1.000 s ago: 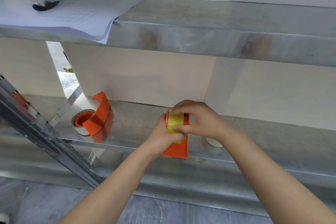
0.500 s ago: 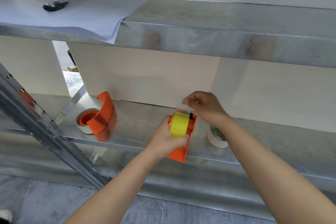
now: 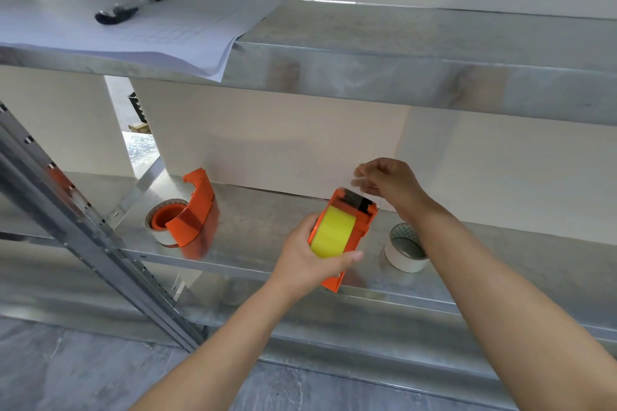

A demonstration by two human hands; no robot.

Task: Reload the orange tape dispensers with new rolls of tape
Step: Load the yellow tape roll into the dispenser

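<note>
The orange dispenser (image 3: 347, 237) carried a bright yellow roll (image 3: 332, 232) and was gripped by the left hand (image 3: 309, 255) over the near edge of the metal shelf (image 3: 267, 227). The right hand (image 3: 389, 182) pinched blurred clear tape above its far black cutter. A white roll (image 3: 405, 248) lay right; a second orange dispenser (image 3: 192, 213) stood well left.

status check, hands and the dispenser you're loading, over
Left hand gripping orange dispenser, yellow roll seated. Right hand pinched above the cutter end, blurred. Second dispenser and white roll on shelf, clear of work.
</note>
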